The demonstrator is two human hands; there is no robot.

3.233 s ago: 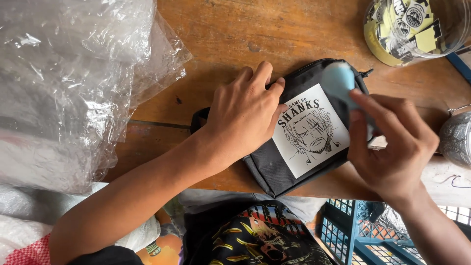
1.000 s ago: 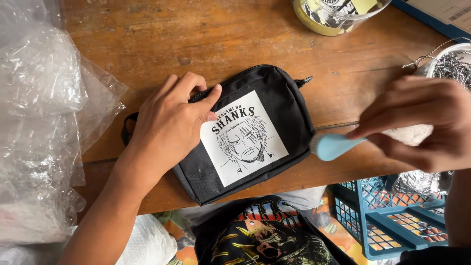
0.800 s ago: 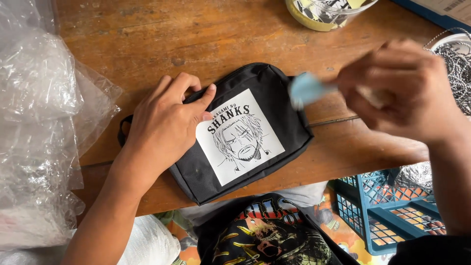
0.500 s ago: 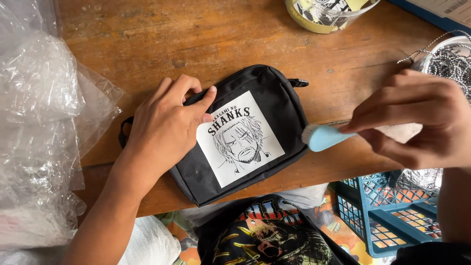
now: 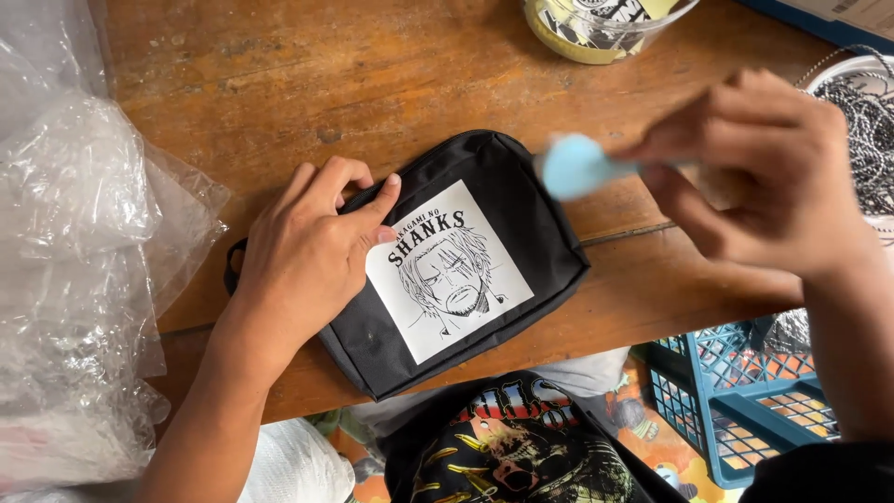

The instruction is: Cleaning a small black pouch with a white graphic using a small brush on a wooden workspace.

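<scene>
Pouch: black zip pouch (image 5: 494, 233) is lying tilted on the wooden table (image 5: 279, 84), near its front edge, white printed portrait patch (image 5: 447, 270) facing up.
Hidden/cut off: your left hand (image 5: 307, 251) is covering the pouch's left end; a strap loop is just peeking out beside your wrist. Clear tub (image 5: 605, 23) is getting cropped by the top edge, contents hard to read. Bowl of black-and-white cord (image 5: 861, 121) is cut off at right and partly behind your right hand (image 5: 754, 177). Blue crate (image 5: 736, 401) below the table edge is partly blocked by your right forearm.
Blur: the pale blue tool (image 5: 577, 166) and your right hand are smearing with motion; tool's handle is hidden inside your grip, exact shape cannot tell.
Change: half a second back the tool was sitting lower, off the pouch's right edge; now you are lifting it up over the pouch's upper right corner. Left hand and pouch are staying put.
Left fingers: lying flat and slightly spread, pressing the pouch down, thumb tip touching the patch's upper left corner; gripping nothing.
Right fingers: pinching tight around the tool's handle, blue end pointing left, hovering above the pouch; contact cannot tell.
Rest: crumpled clear plastic bags (image 5: 84, 261) are piling up at left, apart from the pouch.
</scene>
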